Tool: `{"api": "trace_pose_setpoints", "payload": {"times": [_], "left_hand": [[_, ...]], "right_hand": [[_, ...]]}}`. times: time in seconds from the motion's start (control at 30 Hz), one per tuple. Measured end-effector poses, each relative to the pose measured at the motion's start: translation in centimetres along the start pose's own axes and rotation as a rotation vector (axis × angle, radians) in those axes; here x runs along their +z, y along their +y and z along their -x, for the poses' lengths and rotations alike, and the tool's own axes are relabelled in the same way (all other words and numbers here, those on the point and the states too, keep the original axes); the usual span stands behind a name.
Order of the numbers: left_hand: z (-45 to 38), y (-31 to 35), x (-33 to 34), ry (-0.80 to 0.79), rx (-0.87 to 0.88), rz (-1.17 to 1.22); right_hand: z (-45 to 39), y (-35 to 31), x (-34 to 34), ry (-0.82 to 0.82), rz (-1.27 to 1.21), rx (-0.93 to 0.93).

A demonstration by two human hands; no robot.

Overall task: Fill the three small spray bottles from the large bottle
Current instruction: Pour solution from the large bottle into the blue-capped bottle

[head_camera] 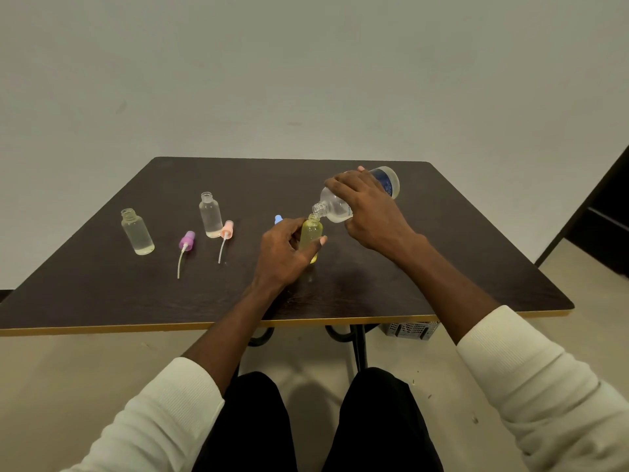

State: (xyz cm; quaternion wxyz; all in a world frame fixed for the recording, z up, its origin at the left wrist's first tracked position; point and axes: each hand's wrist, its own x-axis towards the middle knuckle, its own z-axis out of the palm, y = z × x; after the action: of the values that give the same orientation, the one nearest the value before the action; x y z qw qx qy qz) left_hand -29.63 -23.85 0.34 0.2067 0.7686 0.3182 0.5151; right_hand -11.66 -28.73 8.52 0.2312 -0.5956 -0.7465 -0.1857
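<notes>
Three small spray bottles stand uncapped on the dark bench: a yellowish bottle held in the left grip, whose fingers curl round it, and two clear bottles, one left of that grip and one farther left. The right grip clasps the one large bottle, tilted, clear with a blue label, its mouth touching the yellowish bottle's neck. Three spray heads lie loose: purple, pink, and blue just behind the left grip. Bare bench runs from both grips to the near edge.
</notes>
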Motion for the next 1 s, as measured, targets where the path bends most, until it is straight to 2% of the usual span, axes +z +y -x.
{"api": "trace_pose_setpoints", "payload": {"times": [0.2, 0.47, 0.73, 1.0], "left_hand": [[0.0, 0.0, 0.0, 0.003, -0.008, 0.003], [0.0, 0.0, 0.0, 0.044, -0.015, 0.014], [-0.1, -0.1, -0.2, 0.054, 0.008, -0.015], [-0.2, -0.1, -0.2, 0.073, -0.046, -0.016]], "right_hand": [[0.1, 0.3, 0.5, 0.008, -0.059, 0.043], [0.7, -0.2, 2.2, 0.068, -0.327, 0.262], [0.6, -0.7, 1.9, 0.31, -0.714, 0.536], [1.3, -0.7, 3.7, 0.281, -0.793, 0.658]]}}
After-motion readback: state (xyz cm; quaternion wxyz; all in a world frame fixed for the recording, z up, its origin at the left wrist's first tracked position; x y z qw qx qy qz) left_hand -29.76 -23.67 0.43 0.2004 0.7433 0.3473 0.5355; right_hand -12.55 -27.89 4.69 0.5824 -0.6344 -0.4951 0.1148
